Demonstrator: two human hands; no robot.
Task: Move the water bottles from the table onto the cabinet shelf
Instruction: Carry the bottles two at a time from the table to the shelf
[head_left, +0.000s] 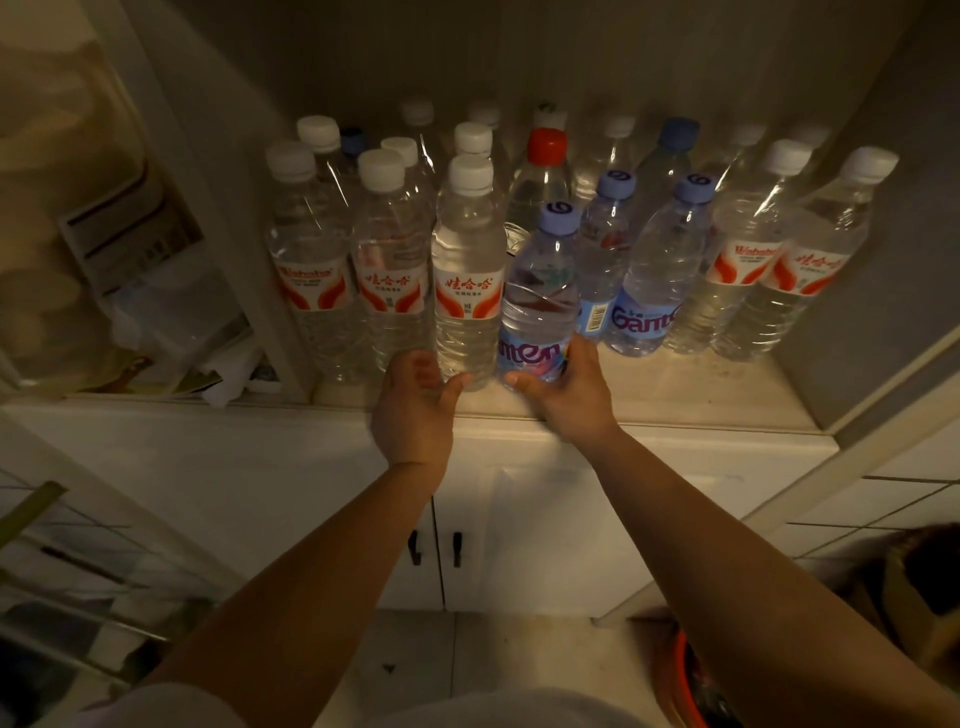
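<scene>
Hands reach together to the near edge of the cabinet shelf (649, 400). The left hand (418, 410) is half open, fingers loosely curled, its thumb tip touching the base of a white-capped bottle (467, 291) with a red and white label; the palm does not wrap it. The right hand (569, 397) is curled around the lower part of a blue-capped bottle (543, 301), thumb on the near left side and fingers out of sight behind it, over a label with purple lettering. Both bottles stand upright on the shelf, touching side by side, at the front of the crowd.

The bottles are clear ribbed plastic, filled with water, narrowing to screw caps. To the left stand more white-capped ones with red labels (311, 260); to the right two more blue-capped bottles (657, 280), then another pair with red labels (779, 260) near the right wall. Farther back a red-capped bottle (543, 176) rises among dimmer ones, packed close so that little room shows behind the front row.

The shelf is pale, smooth and a little scuffed. Below it are two white cabinet doors (519, 519) with small dark handles. On the left a glass door (156, 234) shows blurred boxes and papers. An orange basin (685, 686) sits at the near right on the floor, beside a brown box (919, 587).
</scene>
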